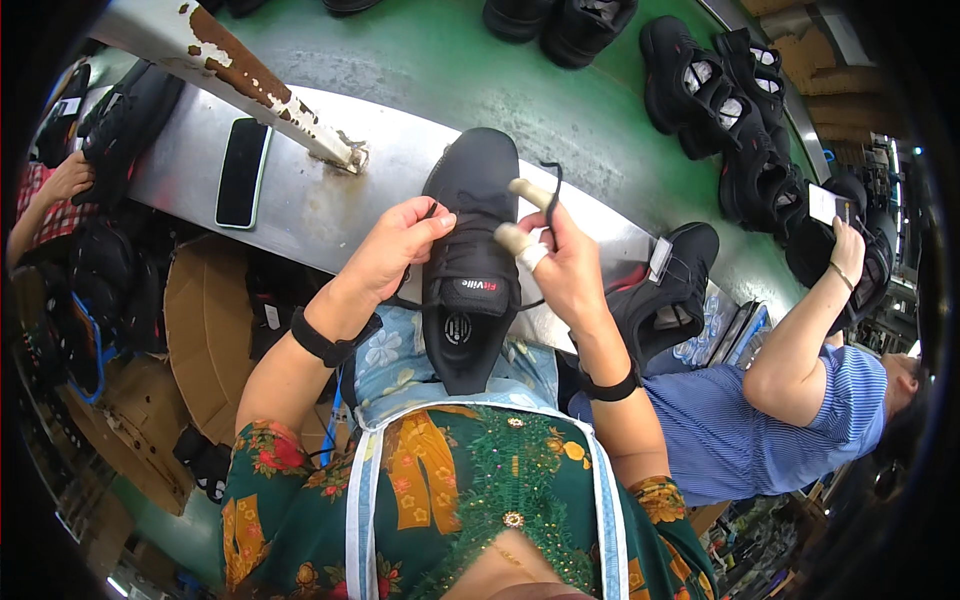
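Note:
A black lace-up shoe (478,160) rests toe-away on the metal bench edge, its heel toward my lap. Beside its laces, my left hand (395,245) pinches one end of the black shoelace between thumb and index finger. My right hand (562,262) is on the shoe's other side, with pale covers on two fingertips and white tape on one finger. Thumb and index finger are apart there, while the other lace end (556,185) loops up over the hand and seems held against the fingers. The tongue and open collar face me.
A phone (242,172) lies on the metal ledge (390,125), left of a rusty post (250,85). Another black shoe (668,285) stands at right, and several more sit on the green surface (420,50). Co-workers' hands (848,250) handle shoes on both sides. A cardboard box (205,320) stands lower left.

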`<state>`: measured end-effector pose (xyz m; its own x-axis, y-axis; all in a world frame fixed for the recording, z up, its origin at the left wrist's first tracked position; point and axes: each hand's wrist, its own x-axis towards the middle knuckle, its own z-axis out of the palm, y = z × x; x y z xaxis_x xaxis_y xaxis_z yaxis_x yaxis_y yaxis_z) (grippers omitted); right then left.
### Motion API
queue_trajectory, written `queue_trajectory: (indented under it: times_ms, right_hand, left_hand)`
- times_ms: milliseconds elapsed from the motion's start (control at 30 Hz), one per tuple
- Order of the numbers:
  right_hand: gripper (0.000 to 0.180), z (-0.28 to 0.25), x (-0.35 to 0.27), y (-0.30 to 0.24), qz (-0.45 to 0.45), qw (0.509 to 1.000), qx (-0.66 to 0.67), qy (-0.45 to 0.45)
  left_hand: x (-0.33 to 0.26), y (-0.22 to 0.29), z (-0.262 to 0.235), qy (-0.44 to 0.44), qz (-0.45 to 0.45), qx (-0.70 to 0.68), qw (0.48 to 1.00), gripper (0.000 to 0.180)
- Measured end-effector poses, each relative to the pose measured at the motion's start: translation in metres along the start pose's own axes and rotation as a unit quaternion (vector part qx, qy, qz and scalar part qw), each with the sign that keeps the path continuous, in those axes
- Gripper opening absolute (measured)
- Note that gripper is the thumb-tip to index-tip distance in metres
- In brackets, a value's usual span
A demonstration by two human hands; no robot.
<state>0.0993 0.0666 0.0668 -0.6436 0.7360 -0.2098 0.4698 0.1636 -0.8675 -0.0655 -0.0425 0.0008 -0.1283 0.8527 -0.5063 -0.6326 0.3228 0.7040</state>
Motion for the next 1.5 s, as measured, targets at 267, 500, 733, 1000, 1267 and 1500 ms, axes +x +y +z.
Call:
queue_trajectory:
  times_ms: [267, 500, 733, 1000, 1267, 1500]
  right_hand:
    - [0.043, -0.004, 0.012, 0.029, 0.133, 0.924, 0.315, -0.17]
    - [0.045, -0.002, 0.013, 0.027, 0.136, 0.917, 0.344, -0.149]
    - [0.043, -0.002, 0.016, 0.037, 0.172, 0.866, 0.45, -0.135]
    - [0.038, -0.003, 0.001, 0.048, 0.182, 0.881, 0.418, -0.13]
    - [0.044, 0.001, 0.018, 0.019, 0.03, 0.992, 0.092, -0.086]
    - [0.038, 0.014, 0.009, 0.041, 0.181, 0.873, 0.445, -0.079]
  left_hand:
    - [0.003, -0.002, -0.015, -0.023, -0.008, -0.05, 0.998, 0.011]
    - [-0.012, 0.01, 0.011, 0.117, 0.09, 0.101, 0.984, 0.013]
    - [-0.02, 0.021, 0.025, 0.076, 0.169, 0.429, 0.884, 0.019]
    - [-0.028, 0.007, -0.023, -0.079, -0.076, 0.003, 0.994, 0.011]
    - [-0.011, 0.006, -0.007, -0.089, 0.032, -0.058, 0.994, 0.013]
    - [-0.019, -0.006, -0.018, -0.057, 0.004, -0.087, 0.995, 0.011]
